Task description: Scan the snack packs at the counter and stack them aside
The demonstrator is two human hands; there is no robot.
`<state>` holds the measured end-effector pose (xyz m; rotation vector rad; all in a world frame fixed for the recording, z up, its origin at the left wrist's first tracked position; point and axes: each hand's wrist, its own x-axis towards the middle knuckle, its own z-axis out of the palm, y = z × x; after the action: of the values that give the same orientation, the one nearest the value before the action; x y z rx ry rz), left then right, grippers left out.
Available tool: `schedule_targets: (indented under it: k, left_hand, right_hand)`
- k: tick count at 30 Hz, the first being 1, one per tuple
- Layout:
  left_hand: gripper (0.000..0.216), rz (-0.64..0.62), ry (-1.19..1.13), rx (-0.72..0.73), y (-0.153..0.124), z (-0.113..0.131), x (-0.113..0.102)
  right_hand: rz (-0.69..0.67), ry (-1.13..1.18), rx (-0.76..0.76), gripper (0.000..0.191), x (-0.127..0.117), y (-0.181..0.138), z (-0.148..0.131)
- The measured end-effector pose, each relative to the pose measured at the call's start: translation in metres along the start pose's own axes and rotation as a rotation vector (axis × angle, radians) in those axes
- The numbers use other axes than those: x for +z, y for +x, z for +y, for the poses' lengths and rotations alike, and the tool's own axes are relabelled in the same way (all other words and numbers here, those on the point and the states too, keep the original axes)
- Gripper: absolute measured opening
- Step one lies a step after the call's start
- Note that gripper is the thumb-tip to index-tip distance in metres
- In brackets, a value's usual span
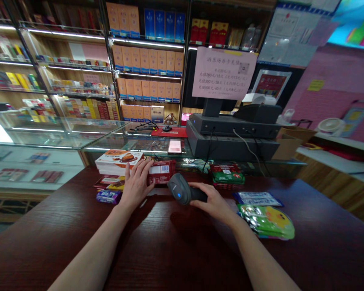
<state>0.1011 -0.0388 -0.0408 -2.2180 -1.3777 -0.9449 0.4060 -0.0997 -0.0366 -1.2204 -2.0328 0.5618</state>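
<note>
My right hand [212,201] is wrapped round the handle of a dark grey barcode scanner [179,188], which shows a blue light and is held above the counter. Left of it, my left hand [136,184] grips the near end of a red packet [161,172] whose white barcode label faces up. Behind that hand, a white and orange box [117,162] lies on the counter. Some red and yellow packets [117,182] and a purple packet [108,197] sit beside the left wrist, partly covered by it.
The dark wooden counter [176,250] carries a red and green packet stack [227,174], a blue-white packet [257,198] and green packs with a yellow duck [268,221]. Behind stand a glass case [109,135], a cash register [233,137] with cables, and stocked shelves.
</note>
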Motion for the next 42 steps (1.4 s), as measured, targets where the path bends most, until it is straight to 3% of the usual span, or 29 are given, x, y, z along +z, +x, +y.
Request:
schedule_targets:
  k: [14,27,42]
  left_hand:
    - [0.076,0.002,0.027,0.004,-0.001,-0.001,0.002]
    - [0.076,-0.002,0.012,-0.001,-0.001,-0.001,0.002]
    - [0.075,0.022,0.001,0.028,-0.001,0.001,0.004]
  right_hand:
    - [-0.031,-0.004,0.018,0.05,-0.002,-0.001,-0.004]
    - [-0.348,-0.085,0.042,0.05,0.0,-0.005,-0.01]
    - [-0.417,-0.076,0.057,0.06,0.003,-0.006,-0.007]
